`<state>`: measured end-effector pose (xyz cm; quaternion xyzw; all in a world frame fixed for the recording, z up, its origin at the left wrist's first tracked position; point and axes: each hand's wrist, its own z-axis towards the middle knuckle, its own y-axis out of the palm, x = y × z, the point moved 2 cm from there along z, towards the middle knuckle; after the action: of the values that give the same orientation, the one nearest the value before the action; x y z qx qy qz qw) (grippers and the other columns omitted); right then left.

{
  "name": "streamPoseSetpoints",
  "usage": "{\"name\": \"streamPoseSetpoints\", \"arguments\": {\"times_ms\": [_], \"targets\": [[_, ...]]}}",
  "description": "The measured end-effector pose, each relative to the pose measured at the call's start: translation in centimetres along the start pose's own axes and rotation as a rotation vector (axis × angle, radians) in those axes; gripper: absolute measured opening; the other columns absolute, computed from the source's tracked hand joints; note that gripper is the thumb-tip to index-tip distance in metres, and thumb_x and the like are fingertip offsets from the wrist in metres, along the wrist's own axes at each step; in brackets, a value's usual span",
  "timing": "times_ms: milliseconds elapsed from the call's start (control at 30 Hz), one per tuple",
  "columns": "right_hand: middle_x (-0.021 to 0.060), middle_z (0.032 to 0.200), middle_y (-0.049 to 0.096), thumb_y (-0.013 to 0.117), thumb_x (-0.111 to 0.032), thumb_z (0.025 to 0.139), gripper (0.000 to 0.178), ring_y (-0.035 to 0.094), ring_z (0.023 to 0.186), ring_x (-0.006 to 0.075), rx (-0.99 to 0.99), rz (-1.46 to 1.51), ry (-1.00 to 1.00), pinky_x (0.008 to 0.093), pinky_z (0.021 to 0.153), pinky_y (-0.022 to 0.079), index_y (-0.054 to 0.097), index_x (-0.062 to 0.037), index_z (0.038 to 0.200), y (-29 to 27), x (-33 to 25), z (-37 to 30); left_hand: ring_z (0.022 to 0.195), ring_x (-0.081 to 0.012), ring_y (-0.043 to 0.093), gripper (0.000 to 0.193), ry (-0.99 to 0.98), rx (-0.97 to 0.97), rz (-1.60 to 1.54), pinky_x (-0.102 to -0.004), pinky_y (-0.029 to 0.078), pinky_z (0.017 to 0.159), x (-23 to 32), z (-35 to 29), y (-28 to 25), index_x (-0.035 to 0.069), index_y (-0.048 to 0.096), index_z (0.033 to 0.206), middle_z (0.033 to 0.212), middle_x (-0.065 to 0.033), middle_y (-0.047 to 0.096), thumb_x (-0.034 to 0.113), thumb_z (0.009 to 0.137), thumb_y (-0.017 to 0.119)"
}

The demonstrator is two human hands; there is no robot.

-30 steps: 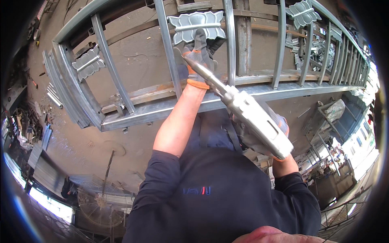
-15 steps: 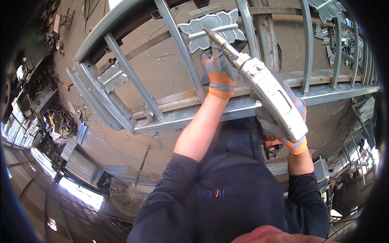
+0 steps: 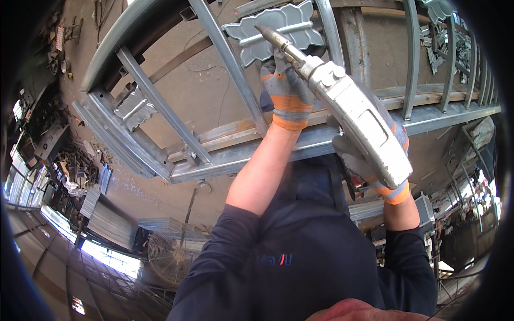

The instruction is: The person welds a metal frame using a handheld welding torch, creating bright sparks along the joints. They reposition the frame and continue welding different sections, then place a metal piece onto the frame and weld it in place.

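A silver handheld welding gun with a tapered nozzle lies slantwise between my hands. My left hand, in a grey and orange glove, is closed around its thin front barrel from below. At the rear, my right hand, gloved alike, grips the body; the gun hides most of its fingers. The nozzle tip is over a grey ornamental metal casting with scalloped edges, set between two upright bars of a metal railing frame. Whether the tip touches the casting I cannot tell.
A second scalloped casting sits at the frame's left end, another at the far right. Loose metal pieces lie beyond the bars. A floor fan and stacked sheets stand at the lower left.
The railing and castings have shifted slightly left and up in view. The gun's tip has moved a little left along the casting, with both hands still holding the gun.
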<state>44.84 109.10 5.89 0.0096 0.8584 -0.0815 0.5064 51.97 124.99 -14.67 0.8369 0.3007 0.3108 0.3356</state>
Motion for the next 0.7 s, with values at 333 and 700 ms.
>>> {"name": "streamPoseSetpoints", "arguments": {"times_ms": [333,700], "targets": [[0.0065,0.111,0.079,0.086,-0.001,0.082,0.052,0.075,0.1,0.0167,-0.046,-0.227,-0.21,0.0301,0.088,0.058,0.07,-0.0054,0.131,1.1,0.1,2.7,0.097,-0.0201,0.072,0.023,0.067,-0.076,-0.162,-0.035,0.061,0.087,-0.5,-1.5,2.6,0.005,0.065,0.112,0.105,-0.0066,0.072,0.023,0.105,0.053],[0.0091,0.112,0.079,0.083,0.001,0.085,0.048,0.075,0.101,0.015,-0.033,0.156,0.029,0.03,0.09,0.058,0.068,-0.0015,0.131,2.9,0.1,3.2,0.101,-0.0236,0.074,0.04,-0.07,-0.029,-0.253,-0.0384,0.062,0.089,-1.9,-0.9,-0.5,0.013,0.063,0.127,0.115,-0.0081,0.073,0.041,0.106,0.044]]}}
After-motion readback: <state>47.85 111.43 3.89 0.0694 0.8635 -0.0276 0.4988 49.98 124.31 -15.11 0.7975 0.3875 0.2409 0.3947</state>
